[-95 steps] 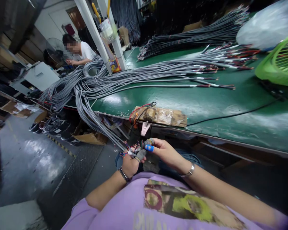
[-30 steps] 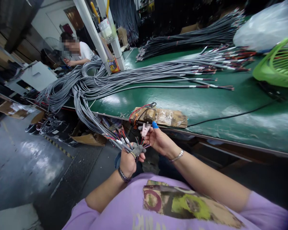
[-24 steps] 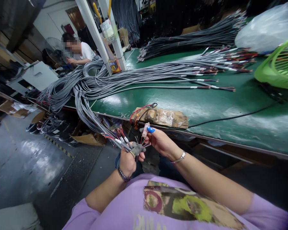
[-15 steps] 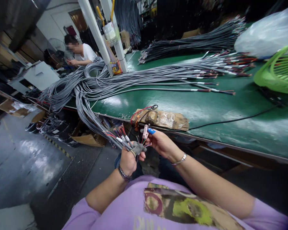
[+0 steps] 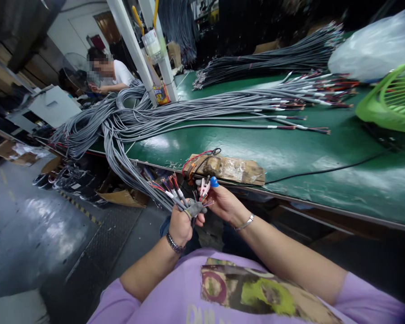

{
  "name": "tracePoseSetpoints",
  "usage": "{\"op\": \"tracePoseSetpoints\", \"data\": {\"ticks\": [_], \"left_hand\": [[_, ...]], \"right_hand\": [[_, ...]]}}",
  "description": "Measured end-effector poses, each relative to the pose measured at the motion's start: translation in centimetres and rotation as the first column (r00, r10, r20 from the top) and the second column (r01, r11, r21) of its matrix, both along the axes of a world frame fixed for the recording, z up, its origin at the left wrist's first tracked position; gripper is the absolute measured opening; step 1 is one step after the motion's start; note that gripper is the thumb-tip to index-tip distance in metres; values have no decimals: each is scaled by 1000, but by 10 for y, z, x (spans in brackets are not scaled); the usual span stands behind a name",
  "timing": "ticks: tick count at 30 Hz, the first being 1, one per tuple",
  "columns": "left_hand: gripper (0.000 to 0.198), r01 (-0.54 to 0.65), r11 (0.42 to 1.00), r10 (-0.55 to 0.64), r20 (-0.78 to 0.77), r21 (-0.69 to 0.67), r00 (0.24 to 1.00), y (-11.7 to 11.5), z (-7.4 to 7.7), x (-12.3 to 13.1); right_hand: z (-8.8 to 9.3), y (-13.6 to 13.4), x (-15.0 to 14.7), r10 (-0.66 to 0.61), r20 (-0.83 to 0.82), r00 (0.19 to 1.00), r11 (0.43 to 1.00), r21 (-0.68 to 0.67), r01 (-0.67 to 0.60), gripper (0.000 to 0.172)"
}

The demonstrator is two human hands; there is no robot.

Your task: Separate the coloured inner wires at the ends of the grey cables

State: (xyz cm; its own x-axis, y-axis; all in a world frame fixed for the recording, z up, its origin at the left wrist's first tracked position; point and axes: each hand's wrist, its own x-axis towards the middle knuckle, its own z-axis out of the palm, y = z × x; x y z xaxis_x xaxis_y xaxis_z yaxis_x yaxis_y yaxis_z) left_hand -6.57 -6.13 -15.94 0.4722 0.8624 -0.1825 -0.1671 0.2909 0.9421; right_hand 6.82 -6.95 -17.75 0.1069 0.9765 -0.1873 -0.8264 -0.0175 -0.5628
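Observation:
My left hand (image 5: 181,225), with grey finger cots, is closed around the ends of several grey cables (image 5: 135,175) that hang off the green table's edge. Their stripped coloured wires (image 5: 170,185) fan out above my fist. My right hand (image 5: 223,203), a blue cot on one fingertip, pinches a small pink clip (image 5: 203,187) right at the wire tips. The clip hangs by wires from a taped wooden block (image 5: 227,167) on the table edge.
Long bundles of grey cables (image 5: 222,101) lie across the green table (image 5: 324,153). A green basket (image 5: 391,99) and a plastic bag (image 5: 374,40) sit at the right. White posts (image 5: 131,45) stand behind, and another person (image 5: 111,74) works at the far left.
My hands rose from my lap toward the table edge. My right hand took the pink clip and brought it to the wire tips that my left hand holds fanned out.

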Motion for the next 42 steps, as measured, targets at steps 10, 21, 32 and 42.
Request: {"op": "tracePoseSetpoints", "data": {"ticks": [10, 21, 32, 42], "left_hand": [[31, -15, 1000, 15, -39, -1, 999, -3, 0, 0], [29, -93, 993, 92, 15, 78, 996, -14, 2, -8], [32, -128, 987, 129, 2, 98, 992, -14, 3, 2], [34, -155, 983, 160, -46, 97, 986, -10, 0, 6]], "right_hand": [[2, -5, -2, 23, 17, 1000, 1000, -8, -23, 43], [5, -17, 2, 29, 102, 994, 999, 34, -32, 27], [-1, -7, 1, 72, 38, 997, 996, 42, -74, 36], [1, -6, -1, 31, 39, 999, 999, 33, -33, 34]]}}
